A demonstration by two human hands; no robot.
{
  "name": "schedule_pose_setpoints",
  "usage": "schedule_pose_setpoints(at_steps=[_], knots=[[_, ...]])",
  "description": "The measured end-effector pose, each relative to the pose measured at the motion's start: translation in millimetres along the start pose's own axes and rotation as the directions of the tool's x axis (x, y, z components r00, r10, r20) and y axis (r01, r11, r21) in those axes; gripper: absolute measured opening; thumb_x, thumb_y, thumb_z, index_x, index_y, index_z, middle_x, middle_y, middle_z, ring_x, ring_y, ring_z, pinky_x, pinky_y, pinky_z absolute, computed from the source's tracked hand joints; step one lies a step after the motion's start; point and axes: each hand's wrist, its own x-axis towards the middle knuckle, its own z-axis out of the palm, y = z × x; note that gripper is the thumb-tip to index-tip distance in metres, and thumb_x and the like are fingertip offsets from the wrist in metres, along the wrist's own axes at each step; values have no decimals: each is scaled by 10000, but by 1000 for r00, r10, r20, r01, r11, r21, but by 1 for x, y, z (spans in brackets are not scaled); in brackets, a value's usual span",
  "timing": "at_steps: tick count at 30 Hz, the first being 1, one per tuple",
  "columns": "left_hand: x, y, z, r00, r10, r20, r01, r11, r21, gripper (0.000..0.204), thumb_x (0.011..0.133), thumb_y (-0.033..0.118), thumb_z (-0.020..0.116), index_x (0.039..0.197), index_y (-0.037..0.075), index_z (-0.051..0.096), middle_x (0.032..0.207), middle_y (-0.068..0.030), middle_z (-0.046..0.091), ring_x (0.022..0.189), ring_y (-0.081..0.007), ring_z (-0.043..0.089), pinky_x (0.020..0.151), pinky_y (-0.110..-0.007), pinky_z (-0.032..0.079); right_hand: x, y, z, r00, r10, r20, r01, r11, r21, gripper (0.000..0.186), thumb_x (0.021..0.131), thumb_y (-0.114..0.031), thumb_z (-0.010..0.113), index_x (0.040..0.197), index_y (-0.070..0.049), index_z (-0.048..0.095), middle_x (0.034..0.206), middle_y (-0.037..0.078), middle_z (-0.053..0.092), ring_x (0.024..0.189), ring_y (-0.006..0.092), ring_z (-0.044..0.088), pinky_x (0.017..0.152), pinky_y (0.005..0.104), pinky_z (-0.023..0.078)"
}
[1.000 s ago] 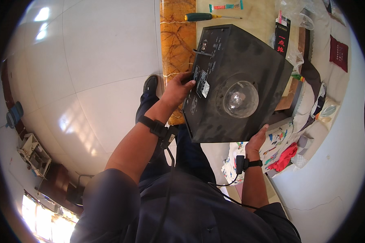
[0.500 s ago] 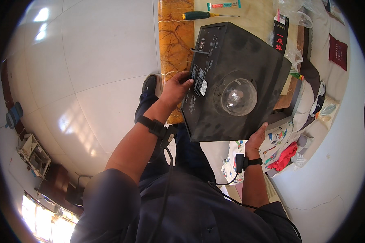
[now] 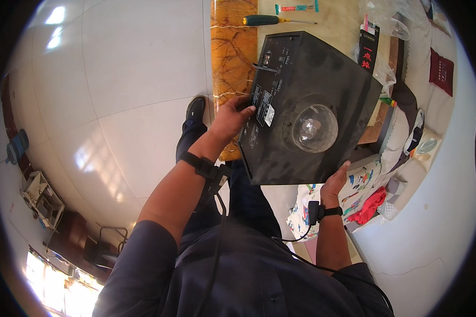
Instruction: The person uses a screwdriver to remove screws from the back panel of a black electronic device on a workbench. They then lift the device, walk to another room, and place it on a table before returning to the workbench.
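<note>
Between my two hands a black speaker box (image 3: 349, 79) is held at a slant, partly over the table. A clear plastic dome (image 3: 315, 129) stands out from its upward face. Along its left side runs a panel (image 3: 264, 100) with sockets and printed labels, and a short dark bar sticks out there. My left hand (image 3: 231, 119) grips that panel edge, thumb on the panel and fingers hidden behind. At the lower right corner my right hand (image 3: 335, 182) supports the box, its fingers partly hidden under it.
On the cream table (image 3: 333, 31) with a marbled orange edge (image 3: 232, 68) lie a screwdriver (image 3: 264, 20), a small teal-and-red packet (image 3: 296, 8), a black carton (image 3: 368, 50) and clear plastic bags (image 3: 388, 18). A sofa with a dark red cushion (image 3: 441, 72) stands at right.
The box and table sit slightly further right in the picture, and the box seems tipped a little. Both hands keep their hold.
</note>
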Motion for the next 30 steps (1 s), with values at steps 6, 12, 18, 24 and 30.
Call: schedule_pose_setpoints(at_steps=[6,12,18,24,30], knots=[[-2,1,-4,1000,9,11,-9,1000,2,439,976,84,671,1365,-78,548,1253,-154,675,1117,-200,649,987,-310,501,0,-1,-1,1000,11,16,-11,999,-42,822,1068,-588,378,1393,159,492,1414,240,573,1270,314,546,1114,354,378],[-2,-6,-10,999,-15,35,15,1000,5,450,981,116,678,1380,-48,549,1316,-134,639,1207,-204,599,1051,-331,467,2,2,-2,1000,16,-1,-16,997,-70,820,1073,-584,365,1355,171,521,1387,259,588,1248,326,560,1103,350,383],[-6,-11,-18,999,-19,46,15,996,90,469,985,141,678,1392,-46,539,1298,-132,649,1152,-193,619,1006,-328,489,3,3,-1,999,-16,-29,12,992,-125,827,1081,-581,322,1347,177,522,1401,287,572,1280,366,544,1121,359,368],[-13,-8,-19,1000,-29,11,28,998,49,493,1006,196,665,1412,-48,529,1292,-133,652,1144,-192,620,1001,-326,489,5,7,-3,999,-35,-26,30,987,-155,820,1085,-575,310,1350,172,521,1405,294,568,1299,378,534,1131,368,362],[-15,-10,-23,998,-58,-25,58,998,16,511,1026,244,645,1416,-61,518,1290,-135,651,1151,-195,623,1010,-326,481,8,13,-4,996,-81,-23,76,984,-162,819,1083,-583,309,1347,159,534,1390,281,584,1271,367,553,1117,366,377]])
